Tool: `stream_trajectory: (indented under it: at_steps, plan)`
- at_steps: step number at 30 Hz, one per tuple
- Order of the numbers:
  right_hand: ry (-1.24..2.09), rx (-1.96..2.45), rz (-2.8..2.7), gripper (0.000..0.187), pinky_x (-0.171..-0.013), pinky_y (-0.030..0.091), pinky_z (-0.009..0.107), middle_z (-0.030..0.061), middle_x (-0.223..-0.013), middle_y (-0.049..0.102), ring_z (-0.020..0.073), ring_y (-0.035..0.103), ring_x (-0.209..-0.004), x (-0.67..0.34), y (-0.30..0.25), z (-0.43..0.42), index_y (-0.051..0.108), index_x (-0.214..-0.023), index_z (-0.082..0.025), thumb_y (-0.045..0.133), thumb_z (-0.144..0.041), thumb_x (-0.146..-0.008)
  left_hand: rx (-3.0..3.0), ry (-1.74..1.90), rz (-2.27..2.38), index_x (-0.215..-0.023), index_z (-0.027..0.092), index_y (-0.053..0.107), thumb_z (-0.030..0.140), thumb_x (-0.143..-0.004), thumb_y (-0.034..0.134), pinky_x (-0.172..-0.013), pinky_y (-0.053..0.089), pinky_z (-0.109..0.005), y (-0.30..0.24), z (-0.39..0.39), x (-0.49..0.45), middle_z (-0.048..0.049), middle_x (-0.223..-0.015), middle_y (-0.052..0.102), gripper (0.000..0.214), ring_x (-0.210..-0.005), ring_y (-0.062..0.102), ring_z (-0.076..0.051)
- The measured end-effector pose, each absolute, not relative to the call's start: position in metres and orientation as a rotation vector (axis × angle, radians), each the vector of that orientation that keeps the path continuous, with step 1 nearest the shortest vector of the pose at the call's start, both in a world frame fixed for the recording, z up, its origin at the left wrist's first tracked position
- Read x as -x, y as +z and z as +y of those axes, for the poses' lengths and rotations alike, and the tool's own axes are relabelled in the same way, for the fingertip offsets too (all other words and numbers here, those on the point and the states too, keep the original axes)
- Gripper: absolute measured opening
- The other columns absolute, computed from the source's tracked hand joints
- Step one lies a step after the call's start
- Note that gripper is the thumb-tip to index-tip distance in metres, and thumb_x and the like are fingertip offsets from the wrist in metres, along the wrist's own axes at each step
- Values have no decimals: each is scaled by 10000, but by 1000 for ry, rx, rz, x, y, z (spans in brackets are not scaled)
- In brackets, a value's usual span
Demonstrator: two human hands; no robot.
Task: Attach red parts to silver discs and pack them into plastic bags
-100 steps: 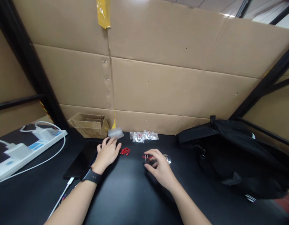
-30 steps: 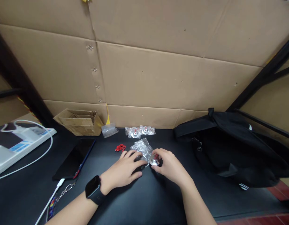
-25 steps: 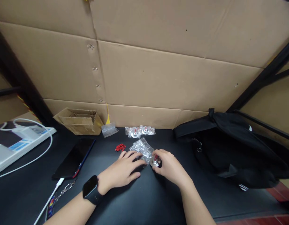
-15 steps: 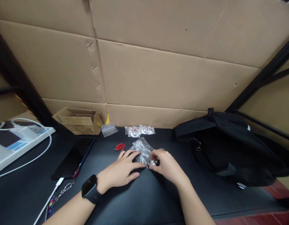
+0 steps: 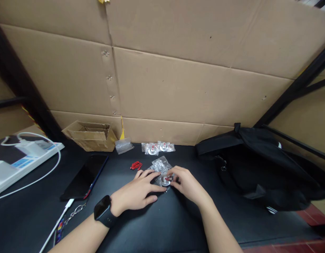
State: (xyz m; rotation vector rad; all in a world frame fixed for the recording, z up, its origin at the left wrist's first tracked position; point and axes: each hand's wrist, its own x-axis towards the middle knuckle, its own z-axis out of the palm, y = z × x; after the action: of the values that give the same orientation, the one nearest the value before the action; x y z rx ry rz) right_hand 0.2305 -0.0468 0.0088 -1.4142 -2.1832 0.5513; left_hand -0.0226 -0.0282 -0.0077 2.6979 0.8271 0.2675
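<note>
A small clear plastic bag (image 5: 160, 165) lies on the black table (image 5: 157, 225). My left hand (image 5: 137, 191), with a black watch on its wrist, pinches the bag's near edge. My right hand (image 5: 187, 184) grips a silver metal disc (image 5: 165, 180) with a red part in it, held at the bag's mouth, partly inside the plastic. A little heap of red pieces (image 5: 136, 165) lies just left of the bag. Two bagged discs (image 5: 157, 147) rest by the cardboard wall.
A black phone (image 5: 84, 176) on a white cable lies at the left, beyond it a white power strip (image 5: 18, 163). A small open cardboard box (image 5: 90, 135) and an empty clear bag (image 5: 123, 146) sit at the back. A black backpack (image 5: 260, 172) fills the right side.
My left hand came over from beside the phone to the clear bag. My right hand carried the disc left, up to the bag's mouth and partly into it.
</note>
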Motion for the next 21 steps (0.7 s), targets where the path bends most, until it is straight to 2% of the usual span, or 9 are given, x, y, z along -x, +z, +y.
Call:
stream_trajectory:
  at_steps: [5,10,13,17,21]
  plan:
    - [341,1480,-2178,317,-842,491,300,-3,-1061,665,205,614,-984,-229,-2,-36,698,-1071,-303,818,-208,-793,-2675,265,845,-1397,517,540,328,-924,638,-1114,290,-703,-11,-25,26,-49,-1626,340,518,-1473,309,-392]
    - [342,1384,-2313,170,-883,491,302,-11,-1056,664,188,609,-971,-234,-4,-33,758,-1032,-351,766,-303,-869,-2669,263,849,-1405,537,521,316,-933,620,-1114,275,-726,-13,-25,28,-9,-1646,307,530,-1476,300,-398]
    - [305,1370,-2315,131,-874,493,304,0,-1048,662,189,605,-962,-234,-3,-35,760,-1024,-337,731,-304,-901,-2668,261,838,-1418,536,507,306,-922,632,-1115,271,-730,-14,-25,28,2,-1651,304,561,-1477,294,-406]
    - [264,1392,-2268,170,-866,494,301,7,-1053,656,192,597,-968,-231,-2,-38,715,-1061,-303,724,-244,-902,-2651,277,821,-1416,534,512,302,-913,641,-1124,271,-725,-13,-26,28,31,-1663,280,569,-1474,299,-412]
    - [275,1382,-2291,209,-873,491,301,1,-1074,650,195,597,-990,-225,-2,-38,684,-1090,-310,740,-277,-891,-2644,272,800,-1394,541,532,280,-905,644,-1117,275,-731,-11,-27,28,50,-1680,237,565,-1475,308,-420]
